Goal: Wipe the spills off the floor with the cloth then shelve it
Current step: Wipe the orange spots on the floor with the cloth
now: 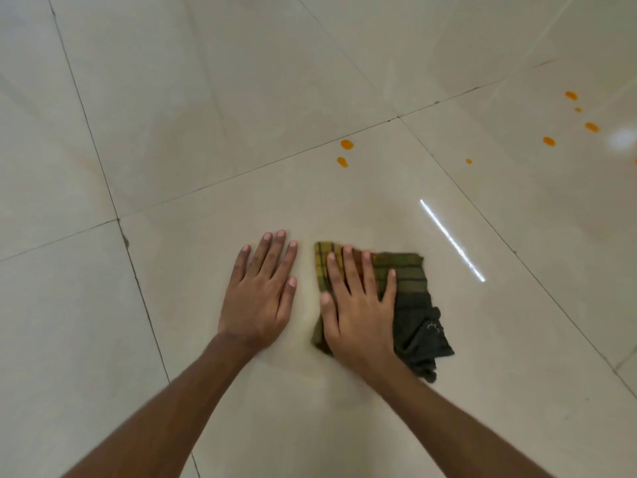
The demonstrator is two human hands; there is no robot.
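Note:
A folded checked cloth (pixel 408 291), yellow-green at its left and dark green at its right, lies flat on the glossy beige tiled floor (pixel 206 132). My right hand (pixel 358 305) presses down on its left half, fingers spread. My left hand (pixel 263 294) rests flat on the bare tile just left of the cloth, holding nothing. A faint yellowish smear (pixel 306 339) shows on the tile between and below my hands. Two orange drops (pixel 345 151) sit farther ahead. Several more orange drops (pixel 572 119) lie at the far right.
Dark grout lines (pixel 117 219) cross the floor between large tiles. A bright strip of reflected light (pixel 451 239) lies right of the cloth, and a round glare spot (pixel 622 139) sits at the right edge. No shelf is in view.

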